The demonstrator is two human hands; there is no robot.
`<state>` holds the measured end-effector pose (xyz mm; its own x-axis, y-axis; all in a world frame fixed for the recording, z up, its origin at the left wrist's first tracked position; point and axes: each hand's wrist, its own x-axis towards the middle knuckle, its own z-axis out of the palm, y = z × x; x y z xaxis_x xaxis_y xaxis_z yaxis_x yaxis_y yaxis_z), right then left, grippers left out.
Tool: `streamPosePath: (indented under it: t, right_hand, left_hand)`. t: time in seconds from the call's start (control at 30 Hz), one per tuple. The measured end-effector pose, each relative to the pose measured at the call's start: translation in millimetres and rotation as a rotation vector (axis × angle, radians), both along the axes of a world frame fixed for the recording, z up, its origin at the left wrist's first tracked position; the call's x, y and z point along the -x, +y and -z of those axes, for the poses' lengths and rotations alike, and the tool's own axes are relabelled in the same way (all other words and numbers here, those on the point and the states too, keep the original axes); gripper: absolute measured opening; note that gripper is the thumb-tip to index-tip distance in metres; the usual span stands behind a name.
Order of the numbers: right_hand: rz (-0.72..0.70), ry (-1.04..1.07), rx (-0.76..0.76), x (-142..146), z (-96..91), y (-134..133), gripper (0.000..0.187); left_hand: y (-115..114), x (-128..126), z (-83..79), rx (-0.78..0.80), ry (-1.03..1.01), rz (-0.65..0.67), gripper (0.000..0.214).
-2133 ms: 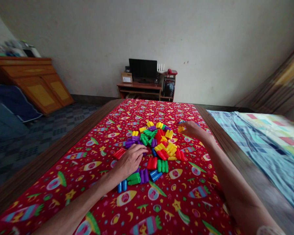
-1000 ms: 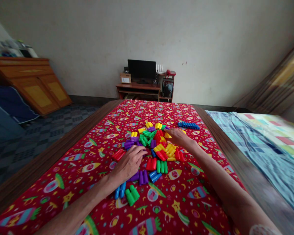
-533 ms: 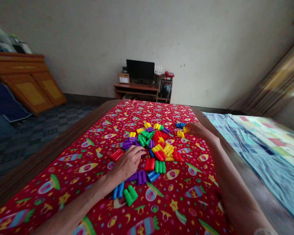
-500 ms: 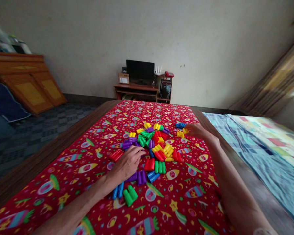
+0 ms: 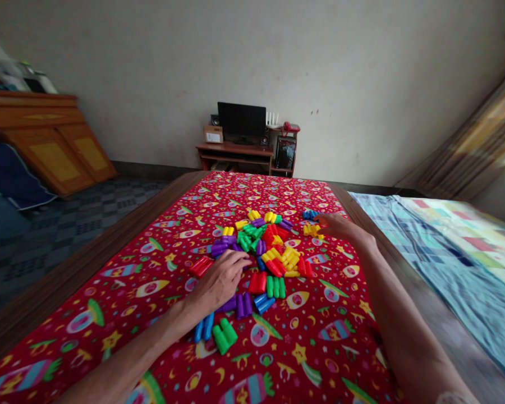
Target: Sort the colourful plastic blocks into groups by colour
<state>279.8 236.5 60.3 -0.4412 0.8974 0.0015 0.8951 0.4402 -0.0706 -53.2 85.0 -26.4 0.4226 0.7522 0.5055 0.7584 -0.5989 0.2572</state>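
Note:
Many tube-shaped plastic building blocks lie in a loose heap on a red cloth. My left hand [image 5: 226, 276] rests at the heap's near left, fingers loosely bent and laid flat, fingertips beside purple blocks [image 5: 261, 247] and a blue one [image 5: 260, 263]. What lies under its palm is hidden. Red blocks [image 5: 201, 266] sit left of it. My right hand [image 5: 339, 225] reaches out at the far right, fingers stretched. Its fingertips are at the end of a blue block [image 5: 309, 215], with yellow blocks [image 5: 311, 230] just below them.
The red printed cloth [image 5: 160, 314] covers a brown wooden table [image 5: 122, 238]. To the right is a bed with a blue sheet [image 5: 429, 269]. Beyond the table stands a desk [image 5: 235, 149] with a monitor [image 5: 242, 120]; a wooden cabinet [image 5: 53, 140] is at the left.
My right fingers have come off the yellow block, which now lies flat with the other yellow one, and shifted slightly toward the blue block. My left hand stays in place.

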Motion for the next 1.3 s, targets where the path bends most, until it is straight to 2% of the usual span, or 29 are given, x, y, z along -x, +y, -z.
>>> streamPosePath:
  t: [0.13,0.3,0.37,0.47,0.6,0.73,0.87,0.93,1.03,1.1,1.2,1.3]
  right_hand:
    - [-0.14,0.081,-0.116,30.2,0.1,-13.4,0.027]
    - [-0.482,0.179,-0.025,89.5,24.4,-29.3,0.022]
    - [-0.524,0.189,-0.024,103.3,35.0,-29.0,0.024]
    - [-0.503,0.214,-0.017,108.1,44.6,-25.4,0.025]
    - [-0.469,0.236,0.013,101.1,44.0,-25.6,0.019]
    - [-0.427,0.327,-0.005,85.4,24.3,-24.8,0.032]
    - [-0.263,0.408,-0.065,45.9,-3.5,-12.3,0.046]
    - [-0.151,0.394,-0.109,19.5,-10.7,-4.5,0.049]
    - [-0.016,0.295,-0.141,-16.7,-9.9,4.2,0.049]
    - [0.024,0.224,-0.096,-33.2,-5.5,7.4,0.046]
    - [0.013,0.173,0.003,-44.1,0.6,9.7,0.042]
    - [-0.003,0.131,0.041,-42.1,5.1,10.8,0.042]
  left_hand:
    - [0.6,-0.4,-0.2,-0.01,-0.002,0.001,0.031]
    - [-1.7,-0.9,-4.1,0.002,0.004,0.003,0.031]
    - [-1.8,-0.9,-4.1,0.003,0.004,0.001,0.032]
    - [-0.4,-0.7,-2.4,-0.01,-0.003,0.002,0.032]
    - [0.7,-0.7,-1.5,-0.035,-0.018,0.007,0.032]
    - [-1.0,-1.8,-3.7,-0.024,-0.015,0.003,0.033]
    - [-1.8,-2.5,-4.5,-0.02,-0.01,0.006,0.032]
    - [-1.3,-2.0,-3.9,-0.023,-0.014,0.009,0.032]
    - [-0.4,-0.9,-2.4,-0.018,-0.021,0.009,0.033]
    - [0.1,-0.3,-1.4,-0.011,-0.019,0.009,0.033]
    - [0.3,-0.1,-0.6,-0.011,-0.018,0.009,0.033]
    - [0.1,0.0,-0.8,-0.01,-0.012,0.007,0.033]
